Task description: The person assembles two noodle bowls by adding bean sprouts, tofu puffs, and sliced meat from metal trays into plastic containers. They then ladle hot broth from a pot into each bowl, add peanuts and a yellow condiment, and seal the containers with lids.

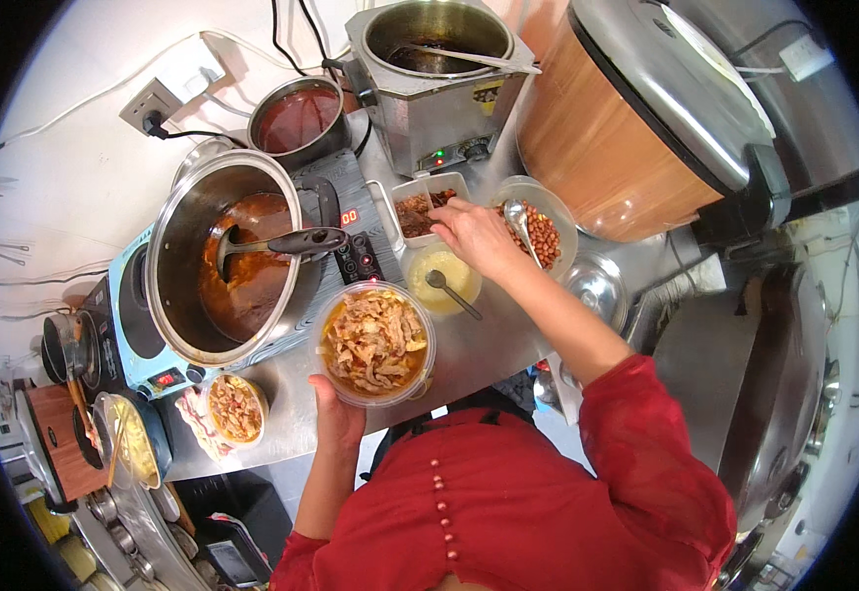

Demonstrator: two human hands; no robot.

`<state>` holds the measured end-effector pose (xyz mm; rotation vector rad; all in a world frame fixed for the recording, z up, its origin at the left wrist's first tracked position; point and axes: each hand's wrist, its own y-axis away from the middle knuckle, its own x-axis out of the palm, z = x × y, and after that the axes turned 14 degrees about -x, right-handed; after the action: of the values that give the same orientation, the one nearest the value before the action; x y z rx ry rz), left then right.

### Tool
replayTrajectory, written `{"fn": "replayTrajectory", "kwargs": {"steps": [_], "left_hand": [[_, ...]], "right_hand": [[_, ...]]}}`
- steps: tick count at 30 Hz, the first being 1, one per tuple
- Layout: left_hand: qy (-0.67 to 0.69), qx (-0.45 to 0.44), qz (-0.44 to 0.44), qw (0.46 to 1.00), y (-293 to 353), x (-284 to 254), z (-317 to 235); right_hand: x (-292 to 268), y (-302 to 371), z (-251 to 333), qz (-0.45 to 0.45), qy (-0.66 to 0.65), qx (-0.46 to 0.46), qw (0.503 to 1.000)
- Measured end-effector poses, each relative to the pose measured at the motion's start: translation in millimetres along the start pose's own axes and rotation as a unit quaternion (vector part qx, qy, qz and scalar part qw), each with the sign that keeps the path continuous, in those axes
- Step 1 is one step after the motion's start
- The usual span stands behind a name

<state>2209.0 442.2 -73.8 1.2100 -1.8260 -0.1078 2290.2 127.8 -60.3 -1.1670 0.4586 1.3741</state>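
My left hand (pixel 339 416) holds a round clear plastic bowl (pixel 429 369) from its near left side, thumb at the wall. Sliced cooked meat (pixel 375 343) in orange-brown broth fills it. Farther off, my right hand (pixel 477 234) reaches over a white divided container (pixel 388 209), fingers drawn together and pointing down. What lies between the fingertips is hidden. One compartment holds brown-red crumbly bits (pixel 414 212), the other dark red dried pieces. Below that hand stands a tub of pale yellow paste (pixel 423 278) with a dark spoon (pixel 456 295). Right of it, a bowl holds peanuts (pixel 545 236) and a metal spoon (pixel 520 225).
Left, a large pot (pixel 168 295) of red-brown soup with a ladle (pixel 292 242) stands by an induction cooker (pixel 356 258). Behind are a saucepan (pixel 297 148) and a square warmer (pixel 420 128). A big rice cooker (pixel 607 128) fills the far right. A smaller food tub (pixel 236 409) stands near left.
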Motion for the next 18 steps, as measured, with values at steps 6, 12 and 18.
{"fn": "replayTrajectory", "kwargs": {"steps": [6,12,18], "left_hand": [[0.023,0.012,-0.005,1.000,-4.1,-5.5,5.4],[0.017,0.041,0.003,0.999,-11.3,2.6,4.1],[0.020,0.033,-0.012,0.999,-21.8,8.4,2.3]], "right_hand": [[-9.0,-6.8,-10.5,0.009,-0.066,0.003,0.998],[-19.7,-4.8,-25.1,0.000,-0.185,0.132,0.974],[-20.1,-8.1,-25.0,-0.036,-0.150,0.101,0.983]]}}
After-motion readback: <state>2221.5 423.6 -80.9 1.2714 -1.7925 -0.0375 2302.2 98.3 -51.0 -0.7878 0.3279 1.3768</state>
